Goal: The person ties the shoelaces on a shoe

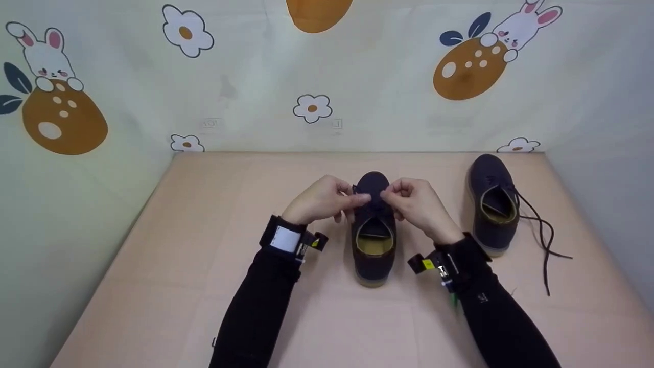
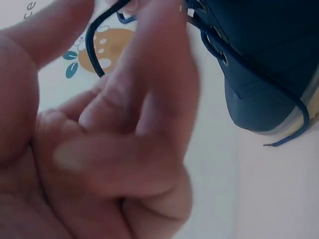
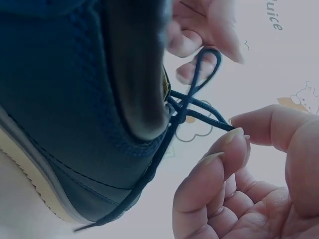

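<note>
A dark navy, low-cut shoe with a pale sole stands upright near the middle of the pinkish-beige covered table, toe to the far side. Its thin, dark round-cord lace should handle as light and limp, perhaps a little slippery; a fingertip pinch close to the knot looks the best hold. The right hand pinches a doubled part of it between thumb and forefinger. The left hand has its fingers at a raised loop; whether they grip it I cannot tell. The shoe itself looks light and fairly soft, so a pull could shift it. One loose end trails along its side and might snag. To the right, beside the right wrist, stands a matching dark shoe, its untied lace spread rightward.
</note>
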`<state>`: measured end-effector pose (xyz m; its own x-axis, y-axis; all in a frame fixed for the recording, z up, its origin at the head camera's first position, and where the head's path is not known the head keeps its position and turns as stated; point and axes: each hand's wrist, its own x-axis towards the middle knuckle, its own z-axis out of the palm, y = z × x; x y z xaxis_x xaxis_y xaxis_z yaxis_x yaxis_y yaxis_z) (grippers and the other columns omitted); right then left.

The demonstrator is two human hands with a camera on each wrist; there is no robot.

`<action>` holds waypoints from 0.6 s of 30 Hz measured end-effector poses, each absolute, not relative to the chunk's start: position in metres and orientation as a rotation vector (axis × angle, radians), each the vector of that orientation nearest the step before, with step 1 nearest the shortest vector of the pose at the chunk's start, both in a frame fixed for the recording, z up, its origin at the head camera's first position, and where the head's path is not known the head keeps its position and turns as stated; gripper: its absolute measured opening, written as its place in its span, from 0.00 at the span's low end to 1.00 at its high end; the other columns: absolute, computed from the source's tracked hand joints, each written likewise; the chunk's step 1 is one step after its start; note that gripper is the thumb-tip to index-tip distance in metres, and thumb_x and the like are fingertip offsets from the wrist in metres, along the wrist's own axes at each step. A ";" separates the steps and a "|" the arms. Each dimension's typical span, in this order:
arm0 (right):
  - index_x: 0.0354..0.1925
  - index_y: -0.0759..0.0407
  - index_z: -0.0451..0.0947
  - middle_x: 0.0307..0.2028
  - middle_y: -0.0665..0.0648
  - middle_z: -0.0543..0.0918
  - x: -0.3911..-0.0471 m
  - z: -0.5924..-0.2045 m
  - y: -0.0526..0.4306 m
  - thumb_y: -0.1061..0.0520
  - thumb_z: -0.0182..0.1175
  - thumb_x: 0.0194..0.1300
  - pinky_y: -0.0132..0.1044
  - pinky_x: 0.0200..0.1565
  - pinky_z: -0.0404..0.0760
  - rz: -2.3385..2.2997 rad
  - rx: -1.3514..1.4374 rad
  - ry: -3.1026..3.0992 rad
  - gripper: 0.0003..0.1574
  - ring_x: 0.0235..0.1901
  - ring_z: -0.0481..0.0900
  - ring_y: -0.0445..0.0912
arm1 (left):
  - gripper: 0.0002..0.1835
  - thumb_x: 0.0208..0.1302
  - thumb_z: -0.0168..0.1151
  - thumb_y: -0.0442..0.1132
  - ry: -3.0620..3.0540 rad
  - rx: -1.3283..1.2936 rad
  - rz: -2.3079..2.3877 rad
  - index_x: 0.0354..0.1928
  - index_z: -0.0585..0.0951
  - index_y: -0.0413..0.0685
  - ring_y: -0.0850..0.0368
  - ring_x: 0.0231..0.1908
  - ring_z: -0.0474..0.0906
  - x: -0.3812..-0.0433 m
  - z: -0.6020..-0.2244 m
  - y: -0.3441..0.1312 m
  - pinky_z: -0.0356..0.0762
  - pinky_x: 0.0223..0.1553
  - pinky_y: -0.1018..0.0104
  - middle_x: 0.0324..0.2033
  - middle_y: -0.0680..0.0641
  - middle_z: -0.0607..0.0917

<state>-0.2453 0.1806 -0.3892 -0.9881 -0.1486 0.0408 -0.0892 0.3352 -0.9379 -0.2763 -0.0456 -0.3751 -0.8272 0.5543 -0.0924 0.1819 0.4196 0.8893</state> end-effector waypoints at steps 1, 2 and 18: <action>0.35 0.66 0.78 0.20 0.52 0.76 -0.245 -0.389 0.181 0.57 0.63 0.67 0.31 0.22 0.73 -1.764 -0.229 2.529 0.10 0.17 0.72 0.44 | 0.23 0.69 0.62 0.53 2.338 0.599 1.384 0.33 0.85 0.36 0.58 0.17 0.74 -0.277 -0.375 -0.046 0.71 0.20 0.69 0.18 0.47 0.83; 0.35 0.65 0.78 0.20 0.52 0.76 -0.245 -0.389 0.181 0.57 0.63 0.67 0.31 0.22 0.73 -1.759 -0.233 2.534 0.10 0.17 0.72 0.44 | 0.25 0.70 0.60 0.54 2.358 0.560 1.403 0.33 0.85 0.35 0.59 0.15 0.72 -0.278 -0.376 -0.046 0.68 0.19 0.69 0.16 0.48 0.82; 0.34 0.66 0.77 0.18 0.51 0.74 -0.244 -0.389 0.179 0.60 0.62 0.67 0.30 0.19 0.70 -1.834 -0.218 2.486 0.09 0.15 0.69 0.41 | 0.09 0.67 0.66 0.38 2.127 0.465 1.631 0.36 0.85 0.37 0.58 0.18 0.80 -0.277 -0.383 -0.031 0.76 0.20 0.70 0.26 0.43 0.88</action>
<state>-0.2438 0.1791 -0.3894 -0.9891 -0.1393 0.0478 -0.0868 0.2891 -0.9533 -0.2775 -0.0309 -0.3830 -0.8569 0.5005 -0.1234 0.0107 0.2566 0.9665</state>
